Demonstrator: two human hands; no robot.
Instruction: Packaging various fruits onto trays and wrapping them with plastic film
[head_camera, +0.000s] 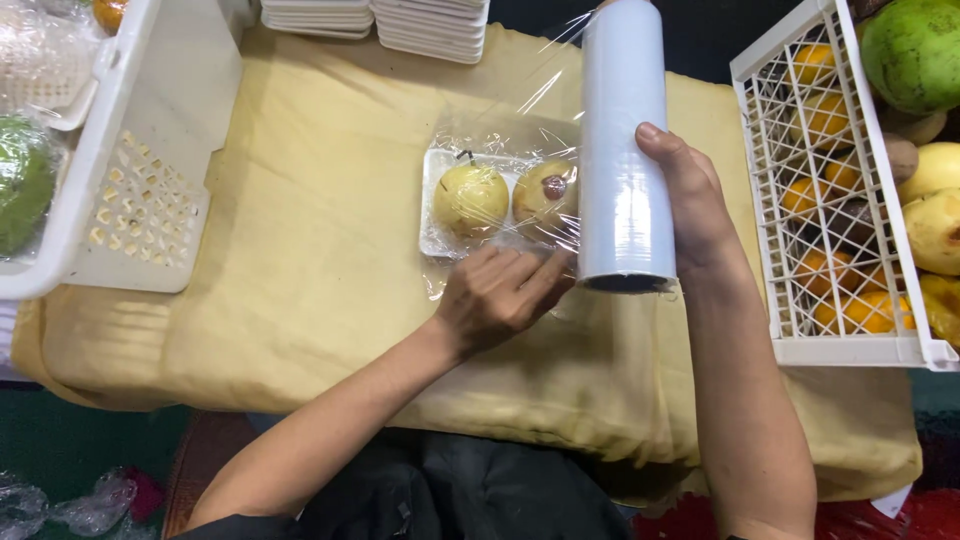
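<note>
**Wrapping fruit on the yellow cloth**

We work over a table draped in yellow cloth (300, 250), with white baskets at each side: the left basket (150, 150) nearly bare, the right basket (830, 200) holding oranges. Foam trays (400, 20) are stacked at the far edge. Our right hand (690, 200) closes around the roll of cling film (622, 150), held upright. Just left of it, under the film, sits a white tray (432, 200) with two yellow fruits (470, 198). Our left hand (500, 295) presses flat on the film at the tray's near edge.
</note>
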